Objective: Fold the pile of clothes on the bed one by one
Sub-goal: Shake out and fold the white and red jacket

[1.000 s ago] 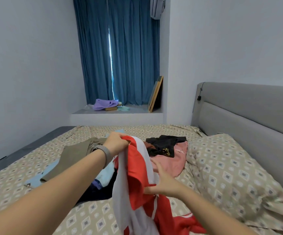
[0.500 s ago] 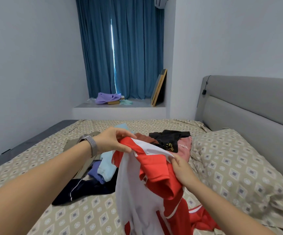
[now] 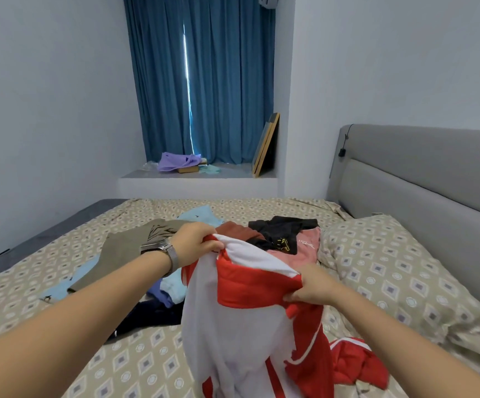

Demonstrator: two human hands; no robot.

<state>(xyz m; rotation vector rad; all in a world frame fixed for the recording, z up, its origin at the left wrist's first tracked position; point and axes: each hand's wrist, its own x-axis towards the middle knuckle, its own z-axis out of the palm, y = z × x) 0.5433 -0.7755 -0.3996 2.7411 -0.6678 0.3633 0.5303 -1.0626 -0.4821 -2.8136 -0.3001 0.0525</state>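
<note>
Red-and-white garment [image 3: 250,305] hangs between both hands above the bed [image 3: 146,366], its top edge stretched in a sloping line from upper left down to lower right. The cloth shows a broad white panel down the front, a red band across the top, and red parts with thin white stripes trailing onto the sheet at the lower right. The left hand [image 3: 195,239], with a watch on its wrist, pinches the upper left corner, fingers curled over the edge. The right hand [image 3: 313,288] grips the red band lower down, thumb and fingers closed on the fabric.

Behind the garment lies the pile of clothes [image 3: 276,239]: a black piece with yellow print on top of pink and rust-red pieces, and to the left olive trousers [image 3: 126,251], light blue cloth and a dark navy item partly under the hanging garment. A patterned pillow [image 3: 391,271] sits to the right, against the grey headboard [image 3: 419,173]. Blue curtains [image 3: 204,81] hang over a ledge at the far wall.
</note>
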